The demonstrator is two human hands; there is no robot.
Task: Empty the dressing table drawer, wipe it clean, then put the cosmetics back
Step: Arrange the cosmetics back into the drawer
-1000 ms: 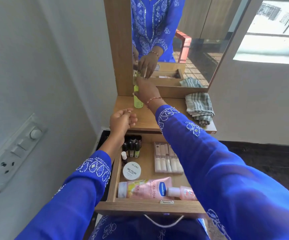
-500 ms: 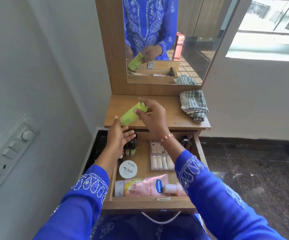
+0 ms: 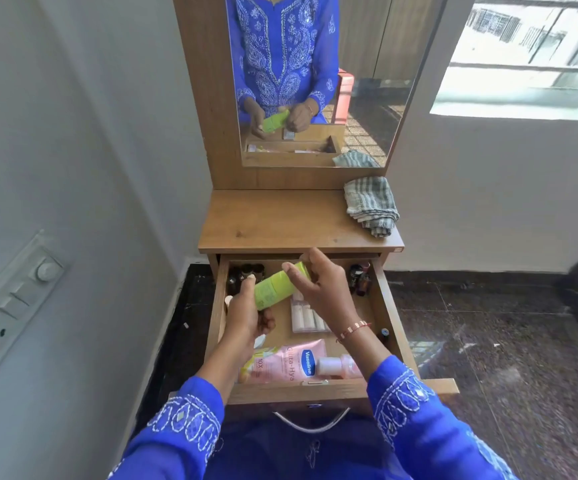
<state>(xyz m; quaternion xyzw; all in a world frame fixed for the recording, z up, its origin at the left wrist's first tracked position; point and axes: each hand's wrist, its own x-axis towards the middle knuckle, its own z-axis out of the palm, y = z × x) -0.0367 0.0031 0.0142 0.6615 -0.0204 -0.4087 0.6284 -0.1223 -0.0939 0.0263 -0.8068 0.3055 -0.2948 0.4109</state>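
Head view:
Bottle: smooth green plastic cylinder (image 3: 275,287), tilted, held over the open wooden drawer (image 3: 389,308).
Left hand: (image 3: 246,315) fingers curled round the bottle's lower end.
Right hand: (image 3: 322,289) thumb and fingers pinch its upper end.
Drawer contents: glossy pink Vaseline tube (image 3: 285,365), lying flat at the front.
Tabletop: folded striped cloth (image 3: 372,204).

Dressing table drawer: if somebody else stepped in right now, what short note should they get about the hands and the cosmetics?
Left hand and right hand both grip the green bottle, held tilted above the open drawer.
In the drawer: Vaseline tube, pink bottle, white sticks pack, small dark bottles at the back.
Striped cloth lies folded on the tabletop.
Done: cannot tell whether the wipe is finished.
Left: place the green bottle, close the drawer.
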